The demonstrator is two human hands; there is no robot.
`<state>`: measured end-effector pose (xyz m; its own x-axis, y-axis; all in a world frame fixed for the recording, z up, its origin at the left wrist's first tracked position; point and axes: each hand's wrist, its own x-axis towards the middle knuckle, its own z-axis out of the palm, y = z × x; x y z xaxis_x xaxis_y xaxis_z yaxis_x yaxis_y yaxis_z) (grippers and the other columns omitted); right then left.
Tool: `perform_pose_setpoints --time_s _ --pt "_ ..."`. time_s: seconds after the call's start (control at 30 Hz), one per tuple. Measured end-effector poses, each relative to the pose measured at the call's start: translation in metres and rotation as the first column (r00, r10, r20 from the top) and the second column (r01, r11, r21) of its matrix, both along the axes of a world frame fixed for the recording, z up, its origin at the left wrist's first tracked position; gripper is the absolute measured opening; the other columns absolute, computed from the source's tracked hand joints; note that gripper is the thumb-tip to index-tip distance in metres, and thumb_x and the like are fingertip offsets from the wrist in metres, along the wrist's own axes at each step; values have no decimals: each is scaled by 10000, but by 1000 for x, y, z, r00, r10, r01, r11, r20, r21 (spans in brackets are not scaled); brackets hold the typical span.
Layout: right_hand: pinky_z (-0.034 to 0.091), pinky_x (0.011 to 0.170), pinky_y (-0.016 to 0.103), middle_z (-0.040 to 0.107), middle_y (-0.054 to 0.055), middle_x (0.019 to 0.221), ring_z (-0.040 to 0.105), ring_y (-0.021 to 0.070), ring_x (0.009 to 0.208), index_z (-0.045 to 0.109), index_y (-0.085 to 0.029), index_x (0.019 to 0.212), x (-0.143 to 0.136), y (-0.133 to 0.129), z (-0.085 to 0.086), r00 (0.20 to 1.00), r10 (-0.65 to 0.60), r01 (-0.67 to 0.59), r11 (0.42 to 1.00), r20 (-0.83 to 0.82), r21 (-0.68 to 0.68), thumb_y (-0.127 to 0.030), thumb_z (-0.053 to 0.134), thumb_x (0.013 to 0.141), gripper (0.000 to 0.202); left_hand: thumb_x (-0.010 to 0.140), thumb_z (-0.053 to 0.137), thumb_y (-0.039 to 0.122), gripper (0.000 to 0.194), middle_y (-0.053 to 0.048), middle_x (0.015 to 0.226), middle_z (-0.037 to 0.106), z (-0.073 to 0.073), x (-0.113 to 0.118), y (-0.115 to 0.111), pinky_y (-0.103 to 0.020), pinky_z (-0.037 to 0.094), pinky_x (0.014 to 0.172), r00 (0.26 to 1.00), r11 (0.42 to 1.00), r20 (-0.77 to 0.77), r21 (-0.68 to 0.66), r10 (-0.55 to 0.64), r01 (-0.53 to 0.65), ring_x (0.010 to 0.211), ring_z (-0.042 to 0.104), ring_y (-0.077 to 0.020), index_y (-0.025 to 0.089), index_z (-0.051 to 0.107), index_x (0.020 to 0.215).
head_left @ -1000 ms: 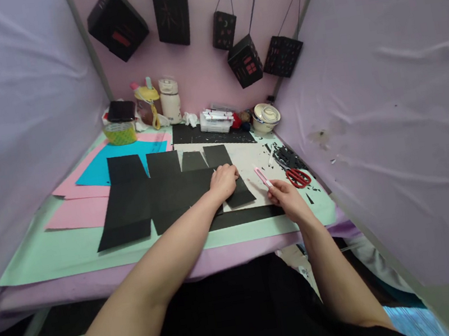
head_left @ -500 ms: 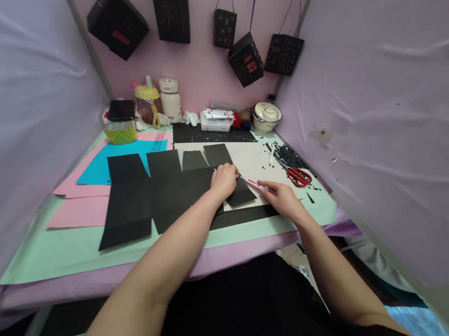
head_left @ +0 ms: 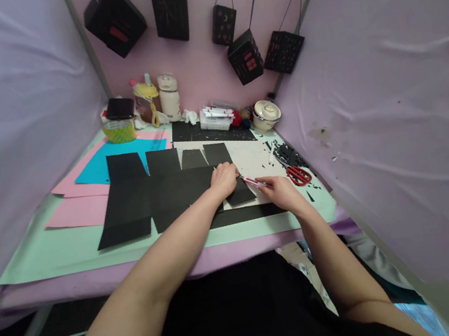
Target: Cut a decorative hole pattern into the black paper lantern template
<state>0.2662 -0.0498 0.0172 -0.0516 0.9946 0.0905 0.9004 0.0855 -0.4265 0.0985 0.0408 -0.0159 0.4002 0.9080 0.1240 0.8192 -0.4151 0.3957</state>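
My left hand point(head_left: 224, 179) presses down on the right part of a large black card sheet point(head_left: 130, 203) with cut flaps along its edges. Its fingers are curled and close together, and a small pale tip shows beside them; what they hold, if anything, is hidden. In my right hand point(head_left: 281, 190) is a slim pink craft knife point(head_left: 255, 182), its tip pointing left toward the fingers of my left hand, at the card's right flap point(head_left: 240, 192). Under the card lies a pale cutting board point(head_left: 254, 157).
Red-handled scissors point(head_left: 299, 175) lie at the right beside black paper scraps point(head_left: 286, 155). Pink sheets point(head_left: 80, 211) and a blue sheet point(head_left: 94, 166) are at the left. Behind stand a white jar point(head_left: 170, 98), a box of pens point(head_left: 216, 118) and a bowl point(head_left: 266, 115). Black paper lanterns point(head_left: 245, 58) hang above.
My right hand has shifted slightly and turned, with the craft knife still in it near the same flap. My left hand keeps its place on the card. The view has tilted a little.
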Motion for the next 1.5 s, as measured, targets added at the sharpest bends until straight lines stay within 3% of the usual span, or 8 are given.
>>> perform_pose_setpoints --time_s 0.3,0.63,0.87,1.13,1.5 --pt "472 778 251 748 55 990 683 202 878 704 -209 1153 1 2 8 1000 6 -7 998 -21 -70 -268 552 878 319 926 474 203 191 -92 1063 625 1 0 1 -362 422 871 1000 1000 2 -20 3 -3 1041 539 -256 195 664 945" --pt "479 753 265 747 71 987 686 223 869 713 -230 1141 1 7 4 999 26 -26 1000 21 4 -250 567 859 319 925 475 204 190 -95 1060 632 0 0 2 -359 420 865 1000 1000 22 -19 0 0 1030 542 -258 197 665 940" --pt "477 760 257 747 57 995 680 207 870 711 -219 1142 5 7 7 997 66 -69 995 -44 -66 -274 563 861 322 923 474 206 187 -103 1043 631 1 -1 2 -362 420 869 999 1000 45 -25 9 -8 1028 548 -257 186 660 919" --pt "489 787 267 741 54 1026 673 208 899 702 -206 1154 5 4 1 988 56 -66 995 -146 -68 -284 562 865 331 907 491 199 165 -89 1032 646 -1 -5 8 -338 439 874 994 999 112 -37 -13 17 1025 570 -241 186 654 888" --pt "501 780 283 746 67 983 687 216 866 696 -211 1162 -4 -4 -9 995 42 -42 999 -96 4 -285 556 864 338 875 536 167 119 -78 984 658 -11 -12 22 -328 453 897 977 996 198 -24 -79 85 978 595 -220 178 652 851"
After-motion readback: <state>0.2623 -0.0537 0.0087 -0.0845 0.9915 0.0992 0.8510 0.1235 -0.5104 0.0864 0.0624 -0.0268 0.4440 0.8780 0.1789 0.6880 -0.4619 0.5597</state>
